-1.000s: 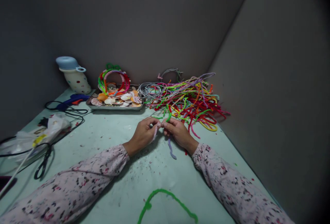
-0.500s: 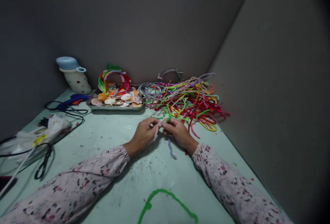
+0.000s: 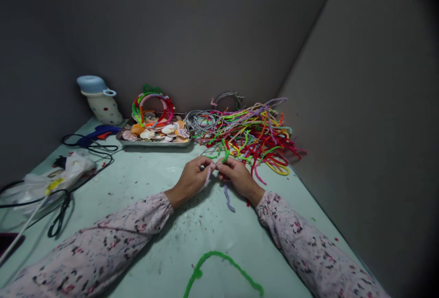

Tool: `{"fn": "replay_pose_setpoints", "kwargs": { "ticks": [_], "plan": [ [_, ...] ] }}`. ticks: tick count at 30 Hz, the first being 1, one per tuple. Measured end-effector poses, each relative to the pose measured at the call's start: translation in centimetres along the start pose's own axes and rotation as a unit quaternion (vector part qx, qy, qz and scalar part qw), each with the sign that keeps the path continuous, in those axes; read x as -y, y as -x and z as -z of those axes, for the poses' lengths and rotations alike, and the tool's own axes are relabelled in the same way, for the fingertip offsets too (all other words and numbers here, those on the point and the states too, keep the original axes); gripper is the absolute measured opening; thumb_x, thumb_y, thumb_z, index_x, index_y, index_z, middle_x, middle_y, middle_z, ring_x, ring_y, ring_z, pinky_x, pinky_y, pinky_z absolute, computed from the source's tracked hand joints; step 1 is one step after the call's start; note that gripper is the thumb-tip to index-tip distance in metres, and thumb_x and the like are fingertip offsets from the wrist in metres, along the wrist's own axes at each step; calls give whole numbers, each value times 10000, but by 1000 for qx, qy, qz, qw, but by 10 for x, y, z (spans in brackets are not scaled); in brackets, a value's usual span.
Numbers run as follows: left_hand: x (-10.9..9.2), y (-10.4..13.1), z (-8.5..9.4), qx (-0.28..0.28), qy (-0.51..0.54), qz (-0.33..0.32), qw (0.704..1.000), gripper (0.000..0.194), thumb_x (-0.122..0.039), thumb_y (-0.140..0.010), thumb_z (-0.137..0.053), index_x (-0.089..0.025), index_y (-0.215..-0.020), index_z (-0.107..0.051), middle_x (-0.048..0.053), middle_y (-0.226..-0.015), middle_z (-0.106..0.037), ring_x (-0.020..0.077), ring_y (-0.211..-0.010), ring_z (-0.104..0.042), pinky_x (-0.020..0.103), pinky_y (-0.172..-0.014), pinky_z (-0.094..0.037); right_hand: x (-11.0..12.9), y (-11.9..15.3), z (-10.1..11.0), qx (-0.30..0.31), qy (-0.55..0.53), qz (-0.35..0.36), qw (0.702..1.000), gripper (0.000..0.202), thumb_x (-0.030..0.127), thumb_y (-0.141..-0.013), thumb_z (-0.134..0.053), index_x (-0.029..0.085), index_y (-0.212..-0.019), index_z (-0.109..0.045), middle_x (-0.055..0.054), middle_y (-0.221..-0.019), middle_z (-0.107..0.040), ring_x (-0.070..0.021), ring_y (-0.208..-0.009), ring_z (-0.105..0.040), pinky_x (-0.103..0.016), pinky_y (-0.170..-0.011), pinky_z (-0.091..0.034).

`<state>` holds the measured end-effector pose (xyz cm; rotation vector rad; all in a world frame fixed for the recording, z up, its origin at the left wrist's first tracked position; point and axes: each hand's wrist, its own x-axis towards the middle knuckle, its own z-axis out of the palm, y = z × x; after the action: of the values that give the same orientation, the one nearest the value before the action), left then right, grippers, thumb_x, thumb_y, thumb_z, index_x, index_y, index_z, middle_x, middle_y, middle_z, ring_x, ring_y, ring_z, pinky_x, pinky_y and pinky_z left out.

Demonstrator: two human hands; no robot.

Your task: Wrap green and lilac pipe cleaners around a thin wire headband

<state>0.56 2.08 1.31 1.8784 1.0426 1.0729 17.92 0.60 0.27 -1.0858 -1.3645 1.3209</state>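
Note:
My left hand [image 3: 194,177] and my right hand [image 3: 238,177] meet fingertip to fingertip above the table, both closed in a pinch. Out of the left fingers hangs a pale pink pipe cleaner [image 3: 208,174]. A green pipe cleaner [image 3: 226,155] sticks up from the right fingers, and a lilac pipe cleaner [image 3: 228,199] trails below that hand; whether it is held or lies on the table I cannot tell. Where the pieces join is hidden by the fingers. Nearer to me a bent green pipe cleaner [image 3: 219,254] lies on the table.
Behind my hands spreads a heap of coloured pipe cleaners [image 3: 254,129], beside coiled grey wire [image 3: 202,122]. A metal tray [image 3: 154,144] holds shells and wrapped hoops [image 3: 168,106]. At left are a bottle [image 3: 103,106], a blue glue gun [image 3: 94,135], black cable [image 3: 63,213] and a plastic bag [image 3: 75,167].
Both hands keep the same pinch in nearly the same place. The view has shifted very slightly; nothing else has visibly moved.

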Motion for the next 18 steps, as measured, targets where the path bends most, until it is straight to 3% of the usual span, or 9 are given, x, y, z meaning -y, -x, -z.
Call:
{"fn": "replay_pose_setpoints", "kwargs": {
  "ticks": [9, 14, 18],
  "plan": [
    [0, 0, 3, 10, -11, -1, 1000, 196, -304, -825, -557, -155, -754, -665, 12, -736, -648, 150, -725, -574, 242, -671, -442, -3, 0, 1, 15, 15, 0, 1000, 282, 444, -805, -673, 172, -871, -645, 29, -641, -591, -103, -568, -505, -236, -552, -381],
    [2, -2, 1, 3, -42, -26, 999, 169, -282, -853, -534, -169, -806, -651, 18, -798, -660, 160, -779, -596, 260, -728, -456, -6, -2, 2, 6, -35, 4, 999, 286, 448, -794, -687, 176, -868, -636, 30, -635, -591, -101, -554, -503, -232, -534, -379],
    [-3, 0, 5, -75, -91, -68, 991, 135, -238, -870, -528, -181, -931, -634, 45, -930, -648, 188, -915, -589, 305, -830, -452, -8, -4, 2, -26, -106, -1, 994, 276, 425, -764, -725, 185, -851, -619, 37, -644, -580, -81, -532, -486, -212, -504, -353]
  ]
}}
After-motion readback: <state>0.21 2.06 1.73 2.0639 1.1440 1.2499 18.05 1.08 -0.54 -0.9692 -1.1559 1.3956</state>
